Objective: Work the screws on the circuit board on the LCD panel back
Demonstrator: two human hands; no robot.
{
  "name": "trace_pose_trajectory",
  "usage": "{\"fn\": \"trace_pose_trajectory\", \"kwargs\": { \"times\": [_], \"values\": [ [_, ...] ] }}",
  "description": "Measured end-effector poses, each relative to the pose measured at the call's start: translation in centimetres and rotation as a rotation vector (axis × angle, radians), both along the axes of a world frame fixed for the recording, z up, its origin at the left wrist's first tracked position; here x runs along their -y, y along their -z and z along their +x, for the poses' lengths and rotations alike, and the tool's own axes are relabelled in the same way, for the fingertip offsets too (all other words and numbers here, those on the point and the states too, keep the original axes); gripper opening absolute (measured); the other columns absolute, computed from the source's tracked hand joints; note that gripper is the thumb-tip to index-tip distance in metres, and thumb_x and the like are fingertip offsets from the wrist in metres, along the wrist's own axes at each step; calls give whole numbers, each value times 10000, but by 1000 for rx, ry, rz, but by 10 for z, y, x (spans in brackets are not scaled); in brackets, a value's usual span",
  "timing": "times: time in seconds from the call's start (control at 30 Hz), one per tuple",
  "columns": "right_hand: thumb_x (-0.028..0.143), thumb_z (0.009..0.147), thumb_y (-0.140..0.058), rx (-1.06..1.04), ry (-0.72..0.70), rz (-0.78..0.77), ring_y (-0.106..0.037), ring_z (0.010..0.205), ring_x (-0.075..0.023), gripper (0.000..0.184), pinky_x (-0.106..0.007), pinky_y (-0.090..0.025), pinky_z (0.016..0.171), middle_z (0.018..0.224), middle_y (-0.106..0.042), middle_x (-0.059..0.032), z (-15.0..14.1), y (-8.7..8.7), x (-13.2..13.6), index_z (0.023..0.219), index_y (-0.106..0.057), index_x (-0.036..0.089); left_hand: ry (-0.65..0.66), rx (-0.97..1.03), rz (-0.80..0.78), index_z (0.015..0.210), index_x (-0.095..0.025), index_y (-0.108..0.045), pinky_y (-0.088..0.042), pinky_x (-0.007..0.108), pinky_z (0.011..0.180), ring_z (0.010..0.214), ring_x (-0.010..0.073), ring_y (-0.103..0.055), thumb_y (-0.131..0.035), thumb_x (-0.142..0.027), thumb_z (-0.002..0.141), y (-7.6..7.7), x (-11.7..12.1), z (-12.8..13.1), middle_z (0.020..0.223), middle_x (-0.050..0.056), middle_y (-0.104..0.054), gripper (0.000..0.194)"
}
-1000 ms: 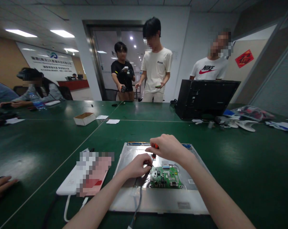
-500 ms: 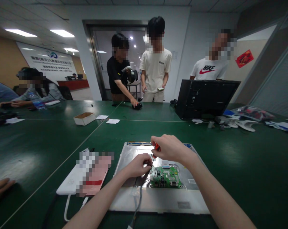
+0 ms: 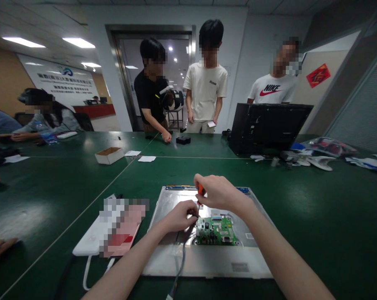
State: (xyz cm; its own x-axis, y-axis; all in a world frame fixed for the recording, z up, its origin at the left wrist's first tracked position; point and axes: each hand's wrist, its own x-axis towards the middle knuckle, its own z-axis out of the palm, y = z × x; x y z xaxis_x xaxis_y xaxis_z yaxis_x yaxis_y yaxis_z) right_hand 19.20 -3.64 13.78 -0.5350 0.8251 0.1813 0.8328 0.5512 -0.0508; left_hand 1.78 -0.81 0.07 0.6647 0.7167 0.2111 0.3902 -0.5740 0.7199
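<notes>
A grey cable (image 3: 184,259) trails over the near edge of the metal panel (image 3: 212,264), which lies flat on the green counter (image 3: 313,208). The circuit board (image 3: 218,230) sits on the panel, uncovered; work at its far-left corner looks unfinished, though any fastening is too small to make out. There the left hand (image 3: 181,216) curls its fingers nearly closed, their hold unclear. Just beyond, the right hand (image 3: 218,191) wraps its fingers round an orange screwdriver (image 3: 201,190), shaft pointing down
</notes>
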Motion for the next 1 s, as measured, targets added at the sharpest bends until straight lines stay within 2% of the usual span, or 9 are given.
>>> {"fn": "trace_pose_trajectory", "kwargs": {
  "times": [0.1,0.2,0.27,0.4,0.5,0.57,0.73,0.87,1.0],
  "values": [
    [362,841,-593,19,15,10,-606,698,-150,186,-249,-208,514,817,-678,-4,1,1,-2,934,-514,222,-4,-2,5,778,-140,-609,-398,225,652,717,140,-515,-516,-52,659,-1,0,0,770,8,-592,174],
    [524,878,-528,63,55,45,-612,670,-166,295,-256,-191,506,765,-670,-13,-1,2,-4,897,-534,230,-4,0,2,765,-138,-595,-389,217,632,695,133,-505,-517,-50,662,-2,1,1,740,0,-573,156],
    [523,901,-488,86,73,75,-615,656,-171,300,-261,-180,503,742,-666,-20,-2,2,-4,884,-547,230,-4,-1,2,773,-140,-596,-392,217,641,704,134,-507,-514,-49,665,-2,1,1,748,0,-576,163],
    [355,873,-533,86,73,92,-620,662,-172,148,-266,-177,502,770,-679,-23,-3,3,-2,928,-549,218,0,-3,0,777,-142,-602,-399,221,657,717,137,-510,-513,-47,664,-1,0,0,763,3,-587,173],
    [275,831,-556,69,52,63,-622,696,-166,129,-262,-209,513,822,-690,-24,-1,2,-1,943,-545,212,3,-1,5,775,-142,-605,-399,221,659,719,136,-511,-511,-44,661,-1,0,0,776,6,-591,177],
    [324,847,-563,79,50,46,-623,708,-166,145,-258,-230,527,828,-691,-27,-1,1,0,947,-559,220,1,-2,13,774,-142,-603,-393,219,651,716,135,-508,-512,-44,657,-1,0,0,773,4,-587,178],
    [551,883,-506,103,99,46,-616,690,-173,331,-253,-253,556,772,-679,-35,-2,1,-3,885,-614,239,2,-10,12,778,-143,-598,-382,215,636,702,133,-504,-517,-45,656,-2,0,0,748,-3,-574,176],
    [407,891,-521,103,90,70,-609,664,-159,200,-255,-222,533,763,-683,-34,-2,2,-3,893,-607,227,-7,-4,19,777,-146,-595,-381,217,642,700,131,-500,-518,-44,654,-1,0,0,738,-8,-569,177],
    [281,823,-556,57,47,53,-618,665,-159,119,-258,-200,501,777,-691,-13,1,2,-1,926,-566,222,0,6,13,775,-146,-595,-387,216,643,709,132,-505,-516,-46,658,0,0,-1,751,-4,-575,173]
  ]
}}
